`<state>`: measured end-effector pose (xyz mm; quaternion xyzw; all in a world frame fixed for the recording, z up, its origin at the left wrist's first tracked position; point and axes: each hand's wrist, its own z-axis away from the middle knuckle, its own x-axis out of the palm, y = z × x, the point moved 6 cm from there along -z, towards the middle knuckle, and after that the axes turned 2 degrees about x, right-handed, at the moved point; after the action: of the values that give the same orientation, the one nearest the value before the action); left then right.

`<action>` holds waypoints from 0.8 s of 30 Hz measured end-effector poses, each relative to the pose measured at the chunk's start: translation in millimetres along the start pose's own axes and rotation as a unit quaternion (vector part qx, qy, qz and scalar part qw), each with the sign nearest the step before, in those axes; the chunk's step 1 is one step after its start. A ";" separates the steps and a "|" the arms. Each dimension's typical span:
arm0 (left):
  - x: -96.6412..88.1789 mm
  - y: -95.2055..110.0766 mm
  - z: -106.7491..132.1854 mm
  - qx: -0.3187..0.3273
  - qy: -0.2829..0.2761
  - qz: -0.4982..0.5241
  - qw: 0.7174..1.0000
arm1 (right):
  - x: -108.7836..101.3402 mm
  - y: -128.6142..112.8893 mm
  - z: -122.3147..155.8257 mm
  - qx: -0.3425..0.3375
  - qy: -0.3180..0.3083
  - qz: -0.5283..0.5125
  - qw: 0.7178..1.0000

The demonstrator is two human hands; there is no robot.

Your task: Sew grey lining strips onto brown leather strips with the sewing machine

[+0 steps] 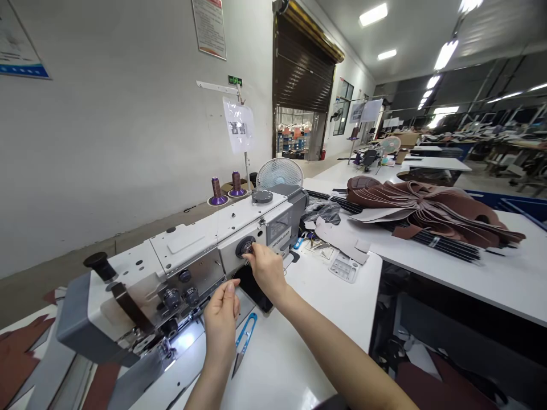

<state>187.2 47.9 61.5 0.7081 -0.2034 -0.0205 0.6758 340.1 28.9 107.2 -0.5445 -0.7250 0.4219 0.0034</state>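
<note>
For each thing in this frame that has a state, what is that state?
Right hand: fingertips pinched on the dial.
Dial: on the sewing machine front, gripped.
Left hand: loosely curled, holds nothing, above the snips.
Snips: flat on the table, untouched.
Needle light: on.
Thread cones: upright behind the machine.
Fan: blades cannot be told moving or still.
Roller door: raised.
Leather pieces: piled on the next table.

I am stretching my right hand (265,267) forward, fingertips pinching together, while my left hand (221,319) is curling loosely nearer me.
</note>
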 end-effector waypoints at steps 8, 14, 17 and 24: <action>-2.2 -17.3 -7.7 -0.016 -0.008 -0.013 1.000 | 12.8 -9.9 31.3 0.167 -0.095 -0.250 0.949; -4.8 -23.5 -6.0 -0.010 0.003 -0.045 0.999 | 40.8 -11.7 24.9 0.284 -0.221 -0.423 0.832; 1.5 -25.0 1.3 -0.019 -0.014 -0.057 0.998 | 40.3 -1.5 22.4 0.327 -0.245 -0.448 0.795; 11.1 -32.3 12.1 -0.047 -0.043 -0.058 0.996 | 22.5 36.0 9.0 0.351 -0.155 -0.439 0.812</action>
<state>202.1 33.0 32.0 0.6848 -0.1895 -0.0998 0.6966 355.1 43.1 69.0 -0.0572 -0.6806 0.6801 0.2664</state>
